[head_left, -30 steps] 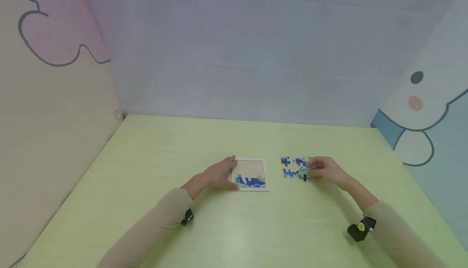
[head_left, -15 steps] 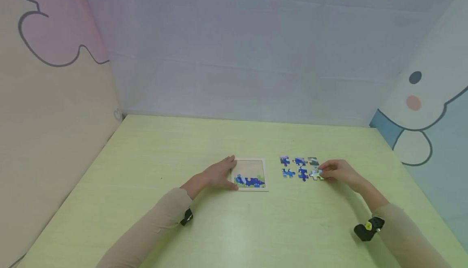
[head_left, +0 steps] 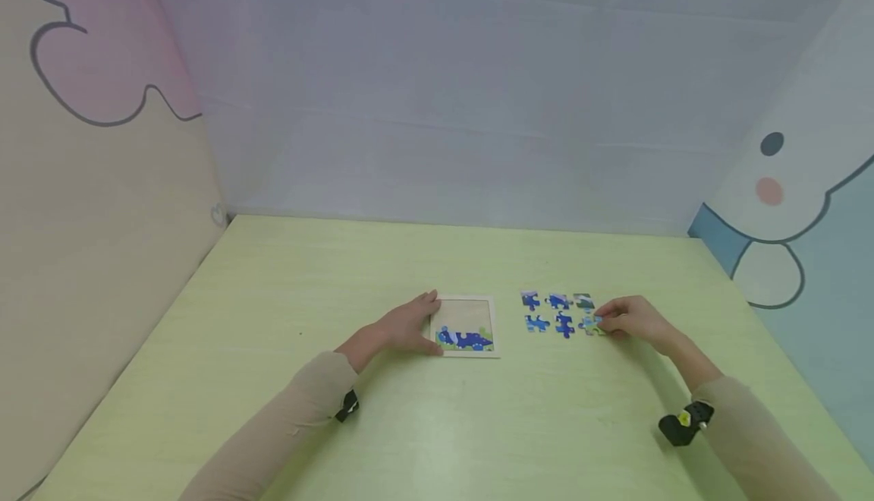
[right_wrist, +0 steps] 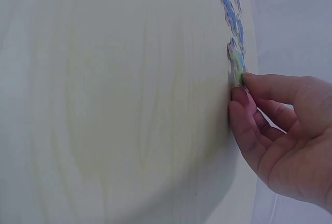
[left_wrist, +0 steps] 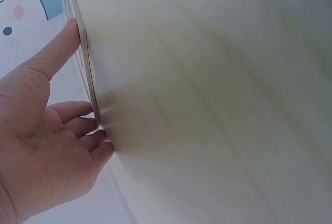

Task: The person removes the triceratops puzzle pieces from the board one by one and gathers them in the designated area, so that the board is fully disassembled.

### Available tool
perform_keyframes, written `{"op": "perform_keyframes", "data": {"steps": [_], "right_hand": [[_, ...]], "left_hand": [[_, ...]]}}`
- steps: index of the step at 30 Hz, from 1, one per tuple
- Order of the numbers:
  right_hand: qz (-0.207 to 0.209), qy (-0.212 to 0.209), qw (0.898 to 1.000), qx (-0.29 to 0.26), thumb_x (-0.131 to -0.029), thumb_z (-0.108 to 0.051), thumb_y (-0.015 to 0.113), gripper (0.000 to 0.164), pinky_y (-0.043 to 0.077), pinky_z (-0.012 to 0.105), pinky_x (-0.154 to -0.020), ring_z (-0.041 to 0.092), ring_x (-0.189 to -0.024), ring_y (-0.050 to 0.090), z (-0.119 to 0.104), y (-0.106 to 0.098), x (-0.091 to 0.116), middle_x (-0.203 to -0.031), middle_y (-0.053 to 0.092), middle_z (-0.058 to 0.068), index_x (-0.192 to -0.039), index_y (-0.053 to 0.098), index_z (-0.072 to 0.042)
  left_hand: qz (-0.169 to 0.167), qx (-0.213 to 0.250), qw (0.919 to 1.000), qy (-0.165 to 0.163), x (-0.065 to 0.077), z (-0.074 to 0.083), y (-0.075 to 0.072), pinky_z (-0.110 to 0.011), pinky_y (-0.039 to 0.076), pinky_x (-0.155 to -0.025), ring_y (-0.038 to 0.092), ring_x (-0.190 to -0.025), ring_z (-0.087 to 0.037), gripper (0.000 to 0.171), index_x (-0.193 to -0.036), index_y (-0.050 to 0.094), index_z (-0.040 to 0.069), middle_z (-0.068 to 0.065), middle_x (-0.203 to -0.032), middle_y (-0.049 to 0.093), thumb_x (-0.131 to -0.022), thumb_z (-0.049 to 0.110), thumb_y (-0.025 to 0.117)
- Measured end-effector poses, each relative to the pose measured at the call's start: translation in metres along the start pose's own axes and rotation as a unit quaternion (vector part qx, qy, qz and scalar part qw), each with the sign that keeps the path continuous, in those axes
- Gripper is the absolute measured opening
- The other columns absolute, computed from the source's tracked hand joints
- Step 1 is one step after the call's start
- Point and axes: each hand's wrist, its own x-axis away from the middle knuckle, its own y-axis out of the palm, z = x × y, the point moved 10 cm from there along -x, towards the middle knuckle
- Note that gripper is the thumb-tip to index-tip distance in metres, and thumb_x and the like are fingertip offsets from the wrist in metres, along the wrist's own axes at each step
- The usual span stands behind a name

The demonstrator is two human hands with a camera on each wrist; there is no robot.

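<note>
Head view: left hand (head_left: 403,326) lay against the left side of the frame (head_left: 496,326), thumb and fingers spread, not clenched. Right hand (head_left: 635,320) pinched the green piece (head_left: 590,325), nearest right of the loose pieces (head_left: 564,325), right of the frame.

Left wrist: thumb and fingertips touched the frame's edge.

Right wrist: thumb and finger gripped the piece's outer end; I could not tell whether it was clear of the table (right_wrist: 129,105). Judged light, thin, stiff, perhaps slick-faced; best held by its edges.
</note>
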Motion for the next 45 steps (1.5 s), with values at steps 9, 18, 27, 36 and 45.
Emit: {"op": "perform_keyframes", "data": {"steps": [9, 18, 27, 36, 45], "right_hand": [[-0.002, -0.003, 1.0, 0.009, -0.084, -0.011, 0.062, 0.031, 0.052, 0.026, -0.065, 0.015, -0.077, 0.058, 0.001, -0.002, -0.003, -0.093, 0.063, 0.013, -0.106, 0.059, 0.011], [0.031, -0.073, 0.996, 0.049, -0.084, -0.008, 0.061, 0.026, 0.052, 0.028, -0.06, 0.017, -0.074, 0.059, -0.036, 0.004, -0.006, -0.087, 0.062, 0.013, -0.102, 0.06, 0.011], [0.016, -0.153, 0.987, 0.056, -0.082, -0.008, 0.065, 0.021, 0.05, 0.024, -0.058, 0.016, -0.073, 0.058, -0.116, 0.073, -0.021, -0.084, 0.062, 0.008, -0.098, 0.063, 0.005], [-0.035, -0.185, 0.98, 0.066, -0.078, -0.009, 0.069, 0.027, 0.047, 0.023, -0.068, 0.012, -0.076, 0.055, -0.17, 0.142, -0.03, -0.085, 0.062, 0.002, -0.103, 0.064, 0.0], [-0.046, -0.186, 0.981, 0.04, -0.075, -0.005, 0.072, 0.029, 0.049, 0.02, -0.069, 0.01, -0.076, 0.056, -0.178, 0.167, -0.038, -0.084, 0.063, 0.003, -0.102, 0.064, 0.001]], "left_hand": [[-0.004, 0.009, 0.9999, -0.004, 0.0, 0.001, 0.0, -0.037, 0.014, -0.112, 0.01, -0.138, -0.026, 0.089, -0.141, 0.026, -0.001, -0.014, -0.15, 0.013, -0.075, 0.035, 0.073], [-0.006, 0.003, 1.0, -0.005, -0.001, 0.001, 0.0, -0.037, 0.013, -0.112, 0.01, -0.138, -0.026, 0.09, -0.141, 0.023, -0.002, -0.014, -0.15, 0.012, -0.076, 0.035, 0.072], [-0.004, -0.005, 1.0, -0.003, -0.003, -0.001, 0.001, -0.037, 0.013, -0.112, 0.01, -0.138, -0.027, 0.091, -0.141, 0.023, -0.003, -0.015, -0.15, 0.012, -0.076, 0.037, 0.072], [-0.003, -0.013, 0.9999, -0.009, -0.005, -0.006, 0.0, -0.038, 0.015, -0.111, 0.01, -0.138, -0.028, 0.09, -0.141, 0.024, -0.002, -0.014, -0.15, 0.013, -0.076, 0.04, 0.07], [-0.003, -0.007, 1.0, -0.004, -0.003, -0.004, -0.001, -0.039, 0.017, -0.111, 0.011, -0.138, -0.03, 0.09, -0.14, 0.024, -0.004, -0.017, -0.15, 0.013, -0.076, 0.038, 0.071]]}}
